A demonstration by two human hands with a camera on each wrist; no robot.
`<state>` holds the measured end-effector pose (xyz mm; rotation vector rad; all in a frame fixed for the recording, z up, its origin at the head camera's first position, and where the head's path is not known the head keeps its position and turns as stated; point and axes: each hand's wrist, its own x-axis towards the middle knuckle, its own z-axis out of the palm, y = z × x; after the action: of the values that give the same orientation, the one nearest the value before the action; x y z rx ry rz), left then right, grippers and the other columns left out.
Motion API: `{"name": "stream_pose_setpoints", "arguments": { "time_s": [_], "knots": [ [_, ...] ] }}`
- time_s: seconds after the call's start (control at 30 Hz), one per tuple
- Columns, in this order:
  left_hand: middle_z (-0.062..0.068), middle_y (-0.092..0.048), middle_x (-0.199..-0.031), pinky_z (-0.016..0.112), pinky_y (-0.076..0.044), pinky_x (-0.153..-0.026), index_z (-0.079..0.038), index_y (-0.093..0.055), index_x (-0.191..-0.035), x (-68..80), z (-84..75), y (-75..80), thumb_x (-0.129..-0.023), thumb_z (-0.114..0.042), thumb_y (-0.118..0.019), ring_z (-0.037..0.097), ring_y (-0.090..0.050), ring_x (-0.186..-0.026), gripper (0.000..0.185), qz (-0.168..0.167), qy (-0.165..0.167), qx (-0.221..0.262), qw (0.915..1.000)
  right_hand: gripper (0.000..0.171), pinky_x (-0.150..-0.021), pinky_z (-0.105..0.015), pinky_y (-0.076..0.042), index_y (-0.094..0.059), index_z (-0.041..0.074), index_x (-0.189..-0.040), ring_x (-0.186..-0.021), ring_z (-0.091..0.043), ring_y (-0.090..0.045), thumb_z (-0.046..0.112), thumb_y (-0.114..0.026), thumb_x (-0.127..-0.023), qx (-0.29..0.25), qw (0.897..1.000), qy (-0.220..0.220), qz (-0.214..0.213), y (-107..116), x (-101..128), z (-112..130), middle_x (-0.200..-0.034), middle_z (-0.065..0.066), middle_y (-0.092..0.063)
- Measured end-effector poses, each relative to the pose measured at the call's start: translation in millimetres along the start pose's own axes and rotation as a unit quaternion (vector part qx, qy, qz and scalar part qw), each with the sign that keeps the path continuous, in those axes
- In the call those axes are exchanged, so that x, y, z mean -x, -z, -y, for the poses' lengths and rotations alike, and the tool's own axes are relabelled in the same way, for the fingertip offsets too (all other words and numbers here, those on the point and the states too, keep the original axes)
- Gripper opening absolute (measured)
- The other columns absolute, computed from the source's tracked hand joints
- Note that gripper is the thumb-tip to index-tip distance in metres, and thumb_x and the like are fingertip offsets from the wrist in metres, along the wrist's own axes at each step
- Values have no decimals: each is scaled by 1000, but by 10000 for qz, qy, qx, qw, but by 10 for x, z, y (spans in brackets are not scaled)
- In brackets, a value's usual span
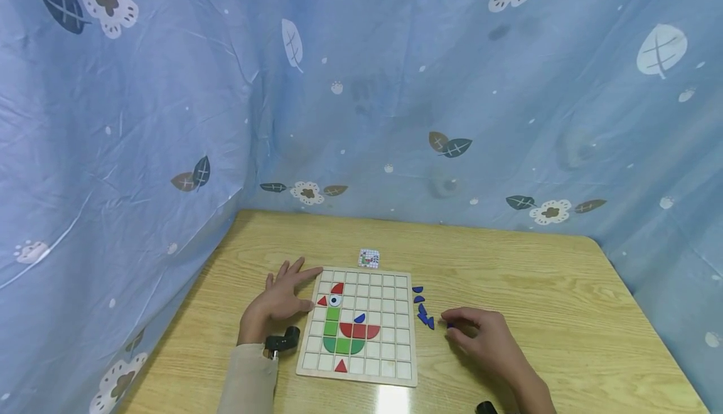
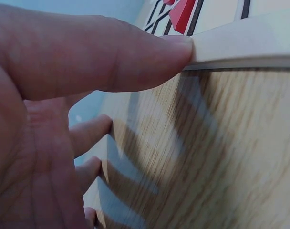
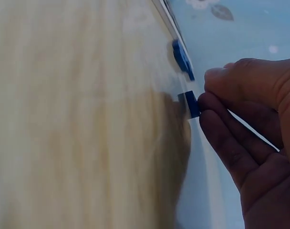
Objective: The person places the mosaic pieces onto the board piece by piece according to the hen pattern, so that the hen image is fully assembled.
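While a person sits at a light wooden table (image 1: 508,276) hung round with blue leaf-and-flower cloth (image 1: 395,88), both bare hands are at work about a wooden grid board (image 1: 390,313) that lies flat before them. Coloured pieces on the board make a bird-like figure (image 1: 344,329) — green squares, red curved pieces, a red triangle for a beak, a round eye and one blue piece on its back. Another red triangle (image 1: 341,366) sits in the bottom row.

On the left, the left hand (image 1: 282,298) lies flat with fingers spread and straight, holding nothing; the forefinger reaches to the board's top left corner, and the left wrist view shows the thumb (image 2: 135,57) pressing against the board's pale edge (image 2: 240,45).

To the right of the board, the right hand (image 1: 480,339) rests on the table with fingers curled, pinching a small blue piece (image 3: 192,104) between thumb and fingertips. That piece is down at the table top, just clear of the board's right edge. Nearby lies a short trail of loose blue pieces (image 1: 422,307) — curved ones, running along the board's right side.

Beyond the board's far edge lies a small pattern card (image 1: 369,258), its print too small to read.
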<state>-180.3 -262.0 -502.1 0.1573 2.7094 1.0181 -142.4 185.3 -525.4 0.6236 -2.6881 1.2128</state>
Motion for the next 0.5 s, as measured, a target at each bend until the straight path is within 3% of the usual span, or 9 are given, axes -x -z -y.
{"name": "stream_pose_setpoints", "arguments": {
  "time_s": [0.27, 0.5],
  "knots": [
    [25, -19, -181, 82, 8, -127, -20, -57, -162, 6, -6, 5, -91, -7, -81, 56, 3, -167, 76, -5, -27, -1, 10000, 31, -88, -24, -65, -86, 17, -110, -99, -4, -78, 0, -90, -85, 327, 9991, -145, -234, 101, 99, -28, -105, 8, -85],
    [26, -18, -181, 82, 8, -127, -20, -57, -162, 0, -2, -1, -91, -6, -81, 57, 3, -167, 76, 12, -47, 16, 10000, 32, -89, -28, -66, -85, 16, -112, -104, -8, -79, -2, -88, -86, 272, 9996, 104, -20, 75, -2, -71, -110, 6, -85]
  ]
}}
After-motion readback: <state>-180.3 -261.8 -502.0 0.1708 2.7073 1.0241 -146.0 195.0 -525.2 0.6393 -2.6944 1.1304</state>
